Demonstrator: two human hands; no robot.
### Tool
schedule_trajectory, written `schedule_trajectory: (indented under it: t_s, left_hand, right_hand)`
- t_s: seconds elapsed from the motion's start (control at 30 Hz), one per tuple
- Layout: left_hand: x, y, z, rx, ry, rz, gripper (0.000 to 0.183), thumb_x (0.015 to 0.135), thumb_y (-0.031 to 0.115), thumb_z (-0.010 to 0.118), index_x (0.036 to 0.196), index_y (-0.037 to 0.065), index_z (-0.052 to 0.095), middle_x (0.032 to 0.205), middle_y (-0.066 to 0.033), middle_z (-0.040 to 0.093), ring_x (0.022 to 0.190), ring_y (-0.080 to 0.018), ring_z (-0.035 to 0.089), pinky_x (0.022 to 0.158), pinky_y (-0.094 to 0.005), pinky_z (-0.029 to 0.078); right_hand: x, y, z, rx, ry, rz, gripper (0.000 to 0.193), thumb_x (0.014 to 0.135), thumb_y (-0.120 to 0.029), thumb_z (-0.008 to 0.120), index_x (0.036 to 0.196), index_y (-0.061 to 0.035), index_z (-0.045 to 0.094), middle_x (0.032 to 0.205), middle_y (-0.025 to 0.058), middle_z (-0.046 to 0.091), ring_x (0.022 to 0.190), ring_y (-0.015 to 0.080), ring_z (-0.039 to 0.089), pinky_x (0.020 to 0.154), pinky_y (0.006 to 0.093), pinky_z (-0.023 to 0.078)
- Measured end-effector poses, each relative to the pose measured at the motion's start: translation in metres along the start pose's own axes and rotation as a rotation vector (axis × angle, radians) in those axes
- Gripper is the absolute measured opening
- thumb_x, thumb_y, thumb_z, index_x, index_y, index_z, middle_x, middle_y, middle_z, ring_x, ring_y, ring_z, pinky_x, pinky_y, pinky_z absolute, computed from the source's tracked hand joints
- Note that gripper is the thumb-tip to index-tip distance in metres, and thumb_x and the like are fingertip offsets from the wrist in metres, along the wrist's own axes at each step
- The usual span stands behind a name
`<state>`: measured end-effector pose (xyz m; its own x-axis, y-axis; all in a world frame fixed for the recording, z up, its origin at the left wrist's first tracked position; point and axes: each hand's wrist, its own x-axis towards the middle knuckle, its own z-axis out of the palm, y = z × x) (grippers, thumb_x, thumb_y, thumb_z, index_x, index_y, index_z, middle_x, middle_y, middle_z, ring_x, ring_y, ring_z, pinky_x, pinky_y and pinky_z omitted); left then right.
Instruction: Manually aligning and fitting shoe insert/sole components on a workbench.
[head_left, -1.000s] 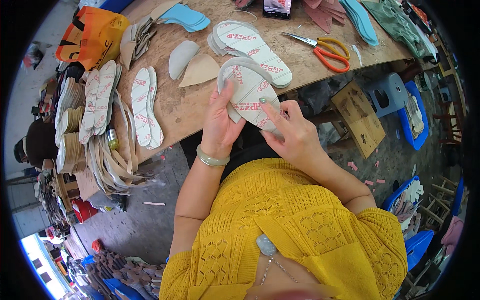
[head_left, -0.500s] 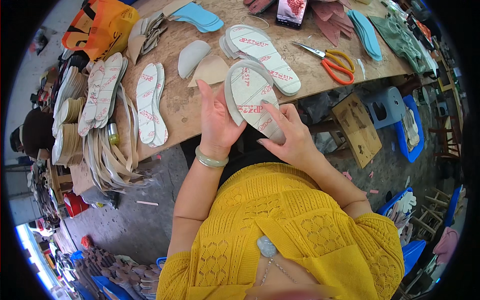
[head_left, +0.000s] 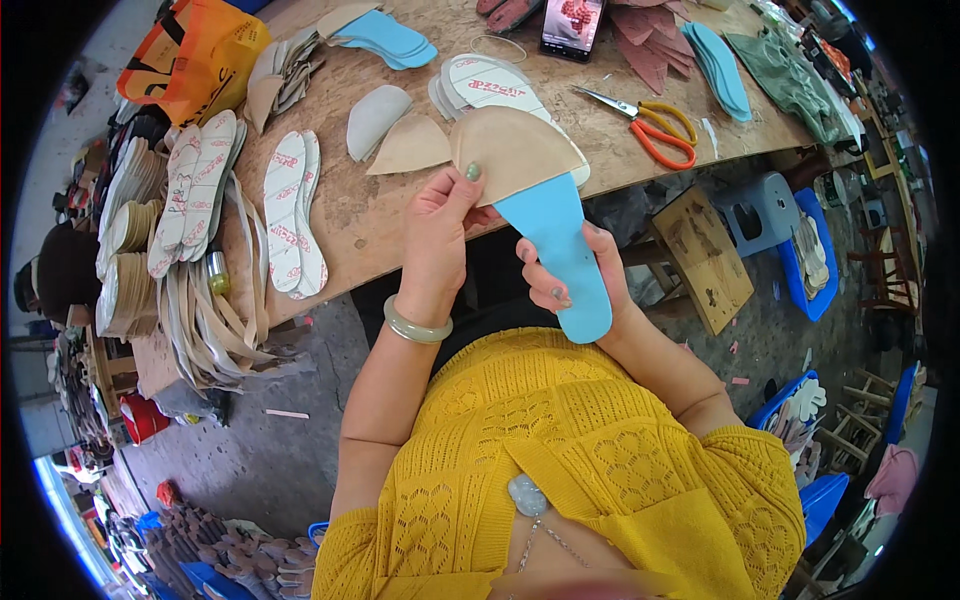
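Observation:
My left hand (head_left: 437, 225), with a bangle at its wrist, pinches the near left edge of a beige half-round piece (head_left: 515, 155) between thumb and fingers. This piece covers the front of a shoe insole (head_left: 560, 240), whose blue face is turned up. Wrapped round the heel half of the insole is my right hand (head_left: 617, 290), its fingers on the left edge and thumb on the right. The insole is held in the air over the table's front edge. Behind it lie white printed insoles (head_left: 490, 80), partly hidden. Loose grey (head_left: 378, 122) and beige half-rounds (head_left: 412, 145) rest left of them.
Scissors (head_left: 645, 125) with orange and yellow handles lie at the right, near a phone (head_left: 571, 28). Blue insoles (head_left: 385, 40) are stacked at the back. More white insoles (head_left: 292, 215), hanging strips (head_left: 205, 330) and an orange bag (head_left: 190, 60) occupy the left. A wooden stool (head_left: 702, 255) stands below.
The insole has been turned from its white printed side to its blue side, showing the beige half-round at its front. My left hand has gone from spread fingers to a pinch; my right now wraps the heel.

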<state>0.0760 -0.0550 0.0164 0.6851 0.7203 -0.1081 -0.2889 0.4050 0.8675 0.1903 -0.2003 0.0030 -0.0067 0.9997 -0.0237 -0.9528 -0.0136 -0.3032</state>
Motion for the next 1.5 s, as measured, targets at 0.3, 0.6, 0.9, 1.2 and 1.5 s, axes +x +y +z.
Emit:
schedule_trajectory:
  t_s: [0.3, 0.6, 0.9, 1.2, 1.5]
  left_hand:
    - [0.002, 0.011, -0.006, 0.11, 0.118, 0.03, 0.017, 0.095, 0.022, 0.058, 0.09, 0.006, 0.063, 0.08, 0.0021, 0.063, 0.068, -0.0043, 0.056, 0.061, -0.0196, 0.045]
    - [-0.003, 0.016, 0.014, -0.098, 0.195, 0.139, 0.021, 0.098, 0.023, 0.053, 0.095, 0.005, 0.062, 0.083, 0.0021, 0.063, 0.072, -0.0041, 0.057, 0.066, -0.019, 0.045]
    - [-0.003, 0.016, -0.024, 0.1, 0.224, 0.184, 0.032, 0.1, 0.029, 0.046, 0.112, 0.003, 0.06, 0.089, -0.0023, 0.064, 0.073, -0.0076, 0.058, 0.063, -0.0201, 0.043]
    - [-0.03, 0.039, -0.104, 0.928, 0.445, 0.683, 0.02, 0.093, 0.009, 0.055, 0.111, 0.002, 0.06, 0.096, -0.0053, 0.061, 0.081, -0.0139, 0.057, 0.074, -0.0279, 0.048]
    - [-0.068, 0.097, -0.17, 1.41, 0.787, 0.605, 0.024, 0.085, 0.007, 0.059, 0.107, 0.001, 0.062, 0.102, -0.0123, 0.061, 0.09, -0.0264, 0.058, 0.081, -0.0349, 0.047]
  right_hand:
    - [-0.007, 0.004, -0.008, -0.126, -0.069, 0.089, 0.057, 0.089, -0.049, 0.046, 0.104, 0.0064, 0.052, 0.075, 0.0105, 0.055, 0.052, 0.0137, 0.048, 0.05, 0.0224, 0.039]
    - [-0.007, 0.006, 0.004, -0.062, -0.055, 0.184, 0.062, 0.086, -0.055, 0.048, 0.1, 0.0049, 0.05, 0.056, 0.0082, 0.051, 0.044, 0.012, 0.044, 0.045, 0.0204, 0.035]
    - [-0.002, -0.018, 0.024, -0.861, 0.022, -0.04, 0.062, 0.082, -0.026, 0.063, 0.134, 0.0017, 0.044, 0.108, 0.0134, 0.057, 0.075, 0.0186, 0.061, 0.071, 0.0287, 0.048]
    - [0.087, -0.069, 0.015, -2.33, 0.516, -0.717, 0.051, 0.081, -0.026, 0.068, 0.125, -0.007, 0.053, 0.106, 0.019, 0.057, 0.092, 0.0355, 0.061, 0.078, 0.043, 0.051]
    - [0.113, -0.075, -0.02, -2.451, 0.462, -0.841, 0.043, 0.082, -0.026, 0.067, 0.119, -0.0043, 0.058, 0.114, 0.0231, 0.059, 0.1, 0.0385, 0.06, 0.089, 0.0435, 0.047]
